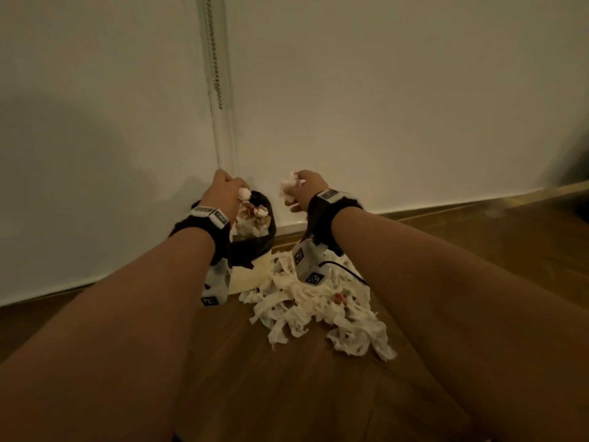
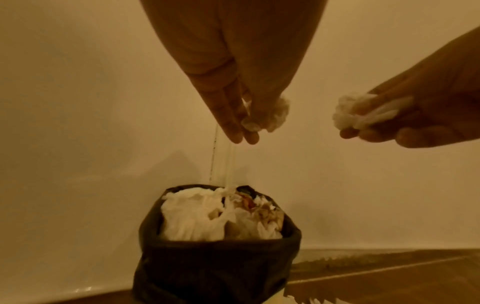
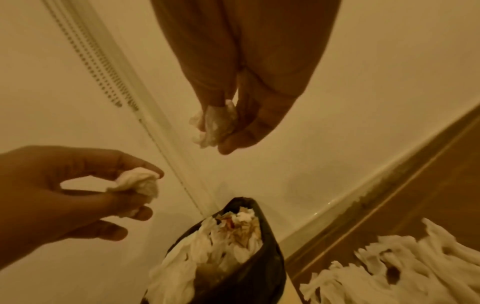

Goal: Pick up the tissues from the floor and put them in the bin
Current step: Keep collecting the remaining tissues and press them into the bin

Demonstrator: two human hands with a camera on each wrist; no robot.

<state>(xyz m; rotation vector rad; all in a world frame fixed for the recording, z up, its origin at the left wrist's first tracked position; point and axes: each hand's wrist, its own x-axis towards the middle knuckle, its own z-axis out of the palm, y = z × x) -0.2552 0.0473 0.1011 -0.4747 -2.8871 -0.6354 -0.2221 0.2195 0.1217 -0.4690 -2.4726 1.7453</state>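
A small bin (image 1: 255, 269) with a black liner (image 2: 218, 265) stands in the corner, heaped with white tissues (image 2: 197, 216). My left hand (image 1: 226, 194) hovers above the bin's mouth and pinches a small tissue wad (image 1: 244, 193) (image 2: 278, 113) in its fingertips. My right hand (image 1: 306, 189) is raised to the right of the bin, apart from it, gripping another crumpled tissue (image 1: 288, 185) (image 3: 215, 123). A big pile of torn tissues (image 1: 318, 307) (image 3: 405, 267) lies on the wooden floor right of the bin.
White walls (image 1: 382, 106) meet in the corner behind the bin, with a beaded blind chain (image 1: 215, 59) hanging there. A skirting board (image 1: 478, 205) runs along the floor edge. Bare wooden floor (image 1: 287, 393) lies in front of the pile.
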